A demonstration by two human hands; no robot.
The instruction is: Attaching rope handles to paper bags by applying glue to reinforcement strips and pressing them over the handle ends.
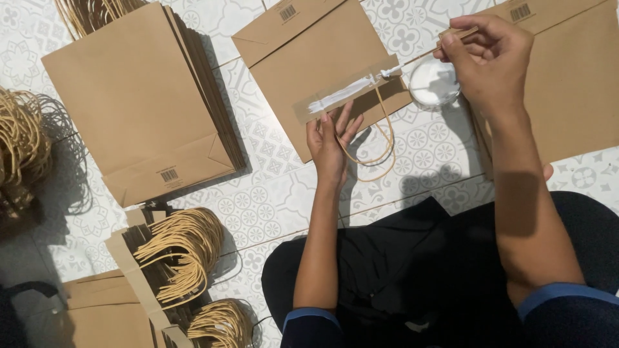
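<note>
The left hand [330, 145] lies flat, fingers spread, pressing down the near edge of a narrow brown cardboard strip with a tan twine loop handle [351, 96], which sits across a flat brown paper bag [303, 58] on the white patterned tile floor [271, 193]; its grip is open and holds nothing, serving only to pin the strip. The right hand [493, 61] has its grip pinched narrow around a thin wooden glue stick [419, 57], whose tip rests at the right end of the strip, just beside a small round clear tub of white glue [433, 84]. A white smear of glue already covers much of the strip. The main risk, as I judge it, is that the left fingertips sit very near the wet glue, so a small slide would smear it onto the skin or onto the bag beneath. The strip is held at only one spot, so a firm stroke could pivot it and put glue on the bag's face. The twine loop hangs loose toward the person's lap and could be dragged into the glue. The tub stands close under the right wrist and could be knocked over. A stack of flat brown paper bags [138, 103] and bundles of twine-handled cardboard strips [180, 248] lie well apart on the left, safe from splashes.
</note>
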